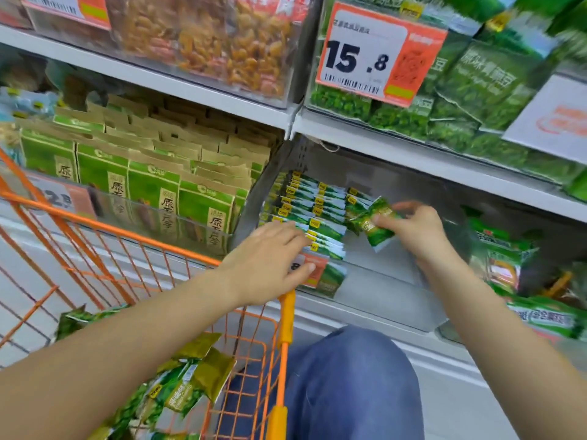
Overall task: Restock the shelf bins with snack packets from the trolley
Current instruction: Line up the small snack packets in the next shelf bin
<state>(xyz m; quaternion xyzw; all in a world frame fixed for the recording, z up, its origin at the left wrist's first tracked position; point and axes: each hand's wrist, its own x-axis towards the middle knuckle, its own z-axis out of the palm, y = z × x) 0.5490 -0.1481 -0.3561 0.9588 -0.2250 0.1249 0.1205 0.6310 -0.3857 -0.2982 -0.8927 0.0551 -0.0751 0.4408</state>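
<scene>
Orange wire makes up the trolley (178,249) filling the lower left of the frame, and loose green snack packets (187,385) lie heaped in its basket at the bottom, nearest the camera and well below both hands. A knee in blue trousers (352,382) sits just right of the trolley's handle, at the lower centre.

Further in, at mid-frame, the left hand (270,258) reaches over the trolley rim with fingers straight and relaxed, grasping nothing; its fingertips touch the front of the packed rows (305,211) of green-and-white packets standing in the clear shelf bin (381,281), seemingly steadying them.

Right of it and slightly higher, the right hand (416,227) pinches a small green packet (374,227) between thumb and fingers. That packet juts out to the left of the hand, its long axis tilted from upper left to lower right, and it hangs just beside the right edge of the rows, over the bare right part of the bin floor. So the gap to fill lies directly under and left of the held packet, and the right hand is the nearer one to it; the likely next move is to stand the packet up against the rows.

Farthest off, at the upper centre, a price tag (374,55) fronts the bin above, beside green bags (486,84) at the upper right
</scene>
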